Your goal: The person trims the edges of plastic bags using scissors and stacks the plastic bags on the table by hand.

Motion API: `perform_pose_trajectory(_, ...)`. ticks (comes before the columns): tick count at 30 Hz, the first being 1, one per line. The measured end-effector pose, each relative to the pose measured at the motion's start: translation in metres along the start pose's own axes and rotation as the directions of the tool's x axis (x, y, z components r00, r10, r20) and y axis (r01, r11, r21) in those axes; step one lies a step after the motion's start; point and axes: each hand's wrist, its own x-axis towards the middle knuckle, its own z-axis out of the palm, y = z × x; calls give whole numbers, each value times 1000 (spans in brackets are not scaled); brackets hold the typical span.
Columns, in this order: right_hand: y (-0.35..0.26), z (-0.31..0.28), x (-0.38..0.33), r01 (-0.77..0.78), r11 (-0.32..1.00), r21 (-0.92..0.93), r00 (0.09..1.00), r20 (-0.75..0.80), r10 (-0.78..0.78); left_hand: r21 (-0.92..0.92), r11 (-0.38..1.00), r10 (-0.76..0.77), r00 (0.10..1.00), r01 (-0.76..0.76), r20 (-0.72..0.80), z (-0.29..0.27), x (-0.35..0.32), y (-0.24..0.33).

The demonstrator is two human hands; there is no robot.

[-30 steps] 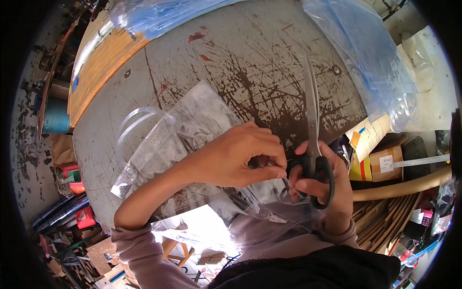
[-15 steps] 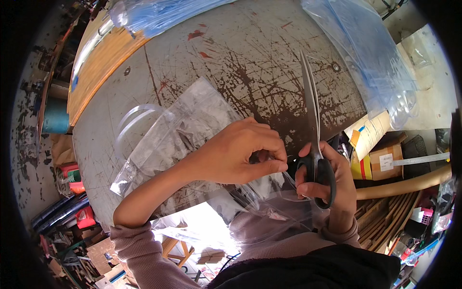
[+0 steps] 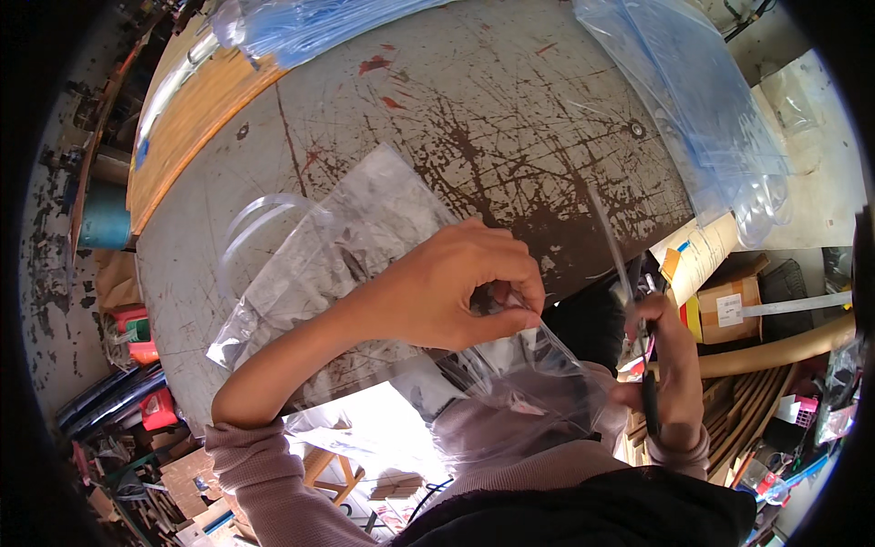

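A clear plastic bag (image 3: 383, 191) with a ring-like handle strip (image 3: 251, 219) lies slanted across the near part of the table, its near portion hanging over the edge toward my lap. My left hand (image 3: 478, 287) reaches across it, thumb and fingertips pinched on the film, which drapes down from them. Off to the right, beyond the table edge, my right hand (image 3: 673, 365) grips black-handled scissors (image 3: 612, 239) with the blades pointing up and away. The scissors are slightly blurred, and I see a gap between them and the plastic.
Blue-tinted plastic sheets are piled at the far left (image 3: 310, 27) and far right (image 3: 684, 91) of the scratched table (image 3: 437, 82). A wooden board (image 3: 200, 118) lies along the left side. Right of the table are a cardboard box (image 3: 729, 296) and a tan tube (image 3: 775, 351).
My right hand has moved right and down with the scissors, away from the plastic, and has turned them edge-on. The left hand has stayed nearly in place on the bag.
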Motion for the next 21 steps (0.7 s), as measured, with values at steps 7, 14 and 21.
perform_pose_trajectory(7, 0, -2, 0, 3, 938, -347, 999, 33, 9, 308, 951, 46, 984, 11, -175, -26, 3, -11)
perform_pose_trajectory(14, -2, -6, 19, 104, 866, -489, 995, 54, -89, 350, 936, 118, 972, -40, -203, -25, 0, -15)
perform_pose_trajectory(21, -3, -2, 26, 150, 835, -530, 988, 54, -144, 319, 945, 136, 970, -67, -202, -27, 0, -19)
